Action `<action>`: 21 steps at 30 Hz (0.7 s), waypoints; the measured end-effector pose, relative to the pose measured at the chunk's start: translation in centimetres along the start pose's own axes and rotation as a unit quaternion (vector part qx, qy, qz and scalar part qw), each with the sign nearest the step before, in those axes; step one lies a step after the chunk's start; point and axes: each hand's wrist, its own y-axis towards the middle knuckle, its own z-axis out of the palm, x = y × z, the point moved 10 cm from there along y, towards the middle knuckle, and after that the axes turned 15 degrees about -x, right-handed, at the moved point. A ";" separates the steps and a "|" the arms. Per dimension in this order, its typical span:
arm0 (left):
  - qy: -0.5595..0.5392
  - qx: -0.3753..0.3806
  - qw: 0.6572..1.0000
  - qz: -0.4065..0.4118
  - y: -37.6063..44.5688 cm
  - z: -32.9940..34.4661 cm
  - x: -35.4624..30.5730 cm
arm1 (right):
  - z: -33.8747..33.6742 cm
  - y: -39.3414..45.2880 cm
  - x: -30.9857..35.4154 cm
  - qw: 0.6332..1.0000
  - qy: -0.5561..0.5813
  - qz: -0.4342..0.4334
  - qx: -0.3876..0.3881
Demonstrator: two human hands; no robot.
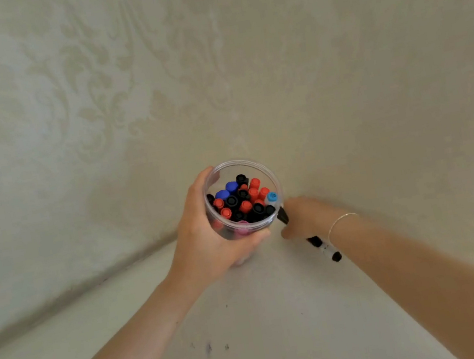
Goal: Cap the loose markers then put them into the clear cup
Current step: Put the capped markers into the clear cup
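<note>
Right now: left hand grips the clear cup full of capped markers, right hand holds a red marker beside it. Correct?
Not quite. The marker in the right hand is black, not red, per the head view. The left hand does grip the clear cup of capped markers.

Arms: 2, bare to the frame edge, no sleeves.
Right wrist: 1 thin, pale metal bracelet (341, 220).
Left wrist: nothing worn.
</note>
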 end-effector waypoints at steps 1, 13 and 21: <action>0.008 0.005 1.000 0.005 -0.1 0.0 -0.1 | -1.4 0.5 -0.2 0.998 0.041 0.020 -0.032; 0.014 0.028 1.000 0.005 0.2 -1.2 0.4 | -20.5 -3.5 4.5 0.734 0.593 -0.032 -0.330; 0.019 -0.005 1.000 -0.018 0.7 -2.3 1.1 | -17.9 -3.6 7.3 0.763 0.586 -0.086 -0.258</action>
